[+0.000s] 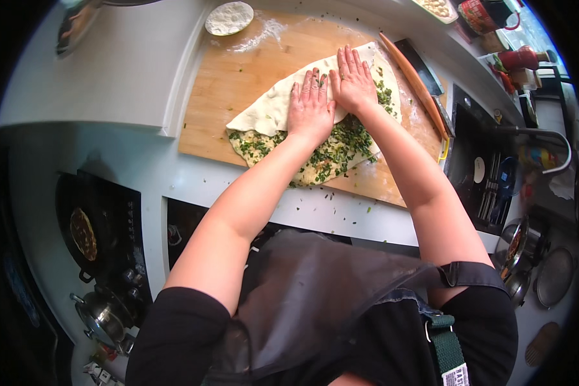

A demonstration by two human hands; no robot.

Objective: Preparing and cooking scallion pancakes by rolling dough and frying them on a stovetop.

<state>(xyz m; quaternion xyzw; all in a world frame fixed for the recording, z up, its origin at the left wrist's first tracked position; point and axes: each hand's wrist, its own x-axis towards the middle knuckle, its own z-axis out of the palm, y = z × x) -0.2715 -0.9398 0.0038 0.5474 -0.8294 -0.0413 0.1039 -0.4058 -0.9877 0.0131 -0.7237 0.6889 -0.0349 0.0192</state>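
Note:
A sheet of dough (270, 111) lies on a wooden board (212, 106), its far part folded over. Chopped green herbs or scallions (325, 159) cover the exposed near part and show along the right side. My left hand (311, 108) presses flat on the folded dough, green bits on its fingers. Just right of it, my right hand (354, 82) also lies flat on the fold, palm down. Neither hand grips anything. A tapered wooden rolling pin (415, 84) rests along the board's right side, beside a cleaver (420, 65). A bowl of flour (229, 18) stands at the board's far left corner.
To the left, a black pan (103, 227) on the stove holds a browned flatbread (83, 234); a steel pot (103, 316) stands nearer. A sink (482, 169) with a curved faucet (567, 149) is at the right. Jars and a pepper mill (518, 59) line the ledge.

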